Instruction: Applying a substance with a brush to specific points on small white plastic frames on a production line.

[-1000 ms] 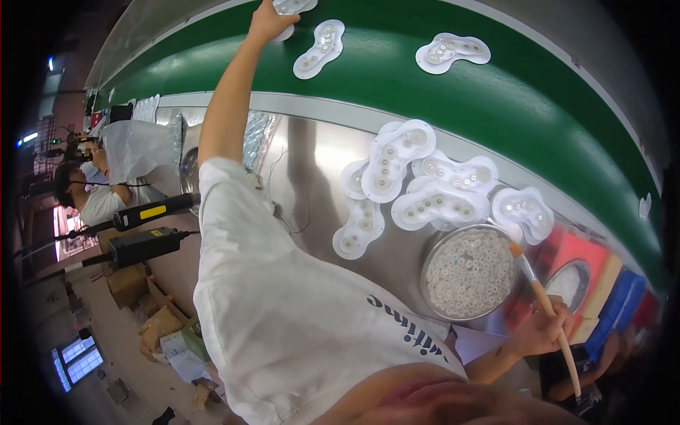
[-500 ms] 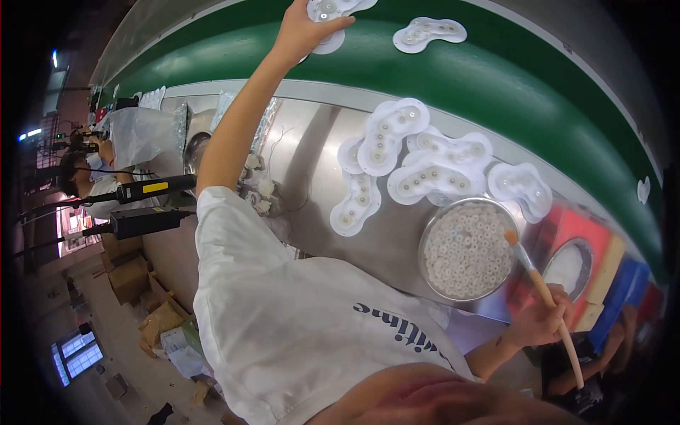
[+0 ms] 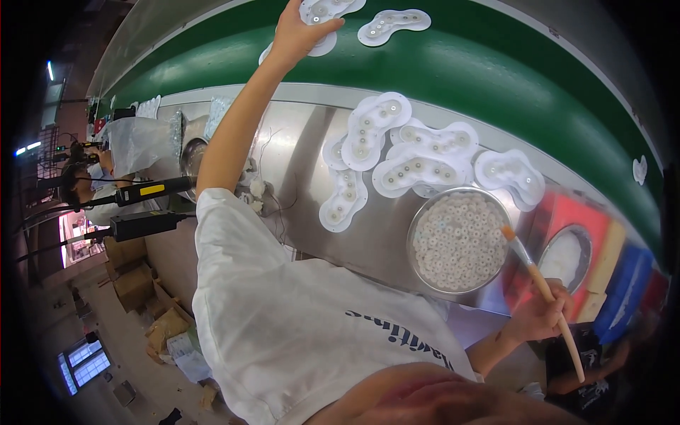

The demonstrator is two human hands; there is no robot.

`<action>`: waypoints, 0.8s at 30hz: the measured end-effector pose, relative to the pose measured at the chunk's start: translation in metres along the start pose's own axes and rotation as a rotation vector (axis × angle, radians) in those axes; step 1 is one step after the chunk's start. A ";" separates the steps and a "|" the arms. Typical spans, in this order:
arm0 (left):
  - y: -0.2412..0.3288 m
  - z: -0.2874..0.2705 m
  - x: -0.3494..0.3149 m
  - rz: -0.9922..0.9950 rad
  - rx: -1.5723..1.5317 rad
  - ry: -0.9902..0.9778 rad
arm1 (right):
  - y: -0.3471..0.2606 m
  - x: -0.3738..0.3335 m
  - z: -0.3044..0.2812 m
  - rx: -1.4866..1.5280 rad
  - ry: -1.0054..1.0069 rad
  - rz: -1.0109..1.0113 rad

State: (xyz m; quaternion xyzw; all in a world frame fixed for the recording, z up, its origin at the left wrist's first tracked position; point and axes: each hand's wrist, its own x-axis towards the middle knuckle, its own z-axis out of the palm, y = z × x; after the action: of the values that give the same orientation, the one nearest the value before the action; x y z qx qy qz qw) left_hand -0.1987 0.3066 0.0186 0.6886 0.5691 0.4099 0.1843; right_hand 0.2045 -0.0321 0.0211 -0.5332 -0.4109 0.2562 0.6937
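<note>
My left hand (image 3: 294,32) reaches to the far green belt. Its thumb lies stretched over a white curved plastic piece (image 3: 322,10), gripping it; the other fingers are partly cut off by the upper edge. In my right hand (image 3: 544,312), at the lower right, is a paintbrush (image 3: 540,282) with a wooden handle, its orange bristles pointing up and away. Left of the brush stands a round metal bowl (image 3: 409,258) full of small white rings. Several more white curved pieces (image 3: 375,131), with small round inserts in a row, lie overlapped on the steel table beyond the bowl.
The green belt (image 3: 482,64) carries another white curved piece (image 3: 394,23) right of my left hand. A dish of white substance (image 3: 567,258) sits on a red surface at the right. Thin wires (image 3: 283,205) and plastic bags (image 3: 142,145) lie leftward. Other people work nearby.
The loose white piece on the belt has moved left, closer to my left hand. The whole view has shifted slightly. Both hands keep their holds.
</note>
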 end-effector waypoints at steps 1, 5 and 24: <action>-0.002 0.002 0.001 -0.022 -0.015 0.002 | 0.000 0.000 0.000 -0.016 -0.001 -0.010; -0.017 0.015 0.008 -0.150 -0.040 0.003 | 0.002 0.003 0.007 -0.018 0.028 0.022; -0.015 0.122 0.025 0.069 0.274 -0.410 | 0.005 0.009 0.021 -0.197 0.123 -0.015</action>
State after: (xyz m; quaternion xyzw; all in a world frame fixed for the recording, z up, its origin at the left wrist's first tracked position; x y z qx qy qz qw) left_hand -0.1133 0.3598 -0.0562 0.7948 0.5465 0.1866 0.1866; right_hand 0.1920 -0.0119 0.0212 -0.6105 -0.3945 0.1763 0.6638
